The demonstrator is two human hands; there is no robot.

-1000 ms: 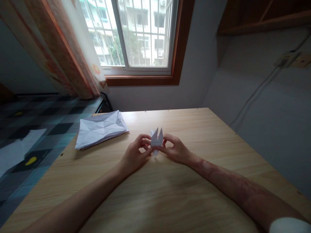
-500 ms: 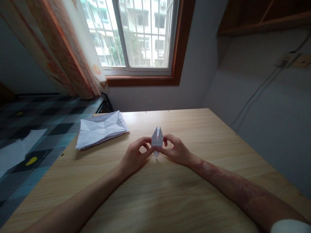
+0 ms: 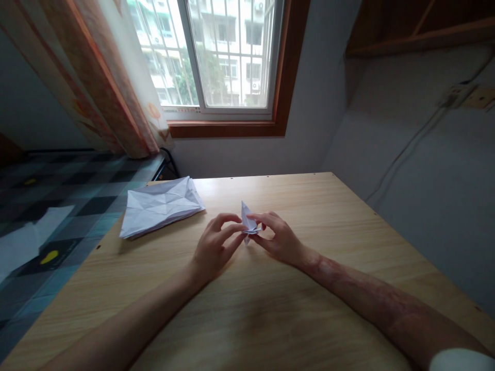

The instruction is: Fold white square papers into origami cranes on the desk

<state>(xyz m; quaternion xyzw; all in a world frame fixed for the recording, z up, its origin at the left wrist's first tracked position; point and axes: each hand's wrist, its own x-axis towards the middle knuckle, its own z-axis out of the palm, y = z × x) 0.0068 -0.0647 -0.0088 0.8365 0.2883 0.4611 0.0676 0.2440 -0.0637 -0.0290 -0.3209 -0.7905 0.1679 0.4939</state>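
A small folded white paper (image 3: 249,221), shaped in pointed flaps, is held between my two hands over the middle of the wooden table. My left hand (image 3: 218,242) pinches its left side between thumb and fingers. On the other side my right hand (image 3: 276,232) grips it, thumb below and index finger on top of the flap. One pointed flap stands up at the back, and a short tip shows beneath the fingers. The fingertips hide part of the folds.
A stack of creased white paper (image 3: 162,206) lies at the table's back left. Left of the wooden table (image 3: 240,319) is a checked bed cover (image 3: 88,180) with white sheets (image 3: 23,239) on it. A window (image 3: 232,56) and walls stand beyond.
One of the two upright paper points has been folded down toward the right by my right fingers. My left fingers have spread a little, and both hands stay at the same spot.
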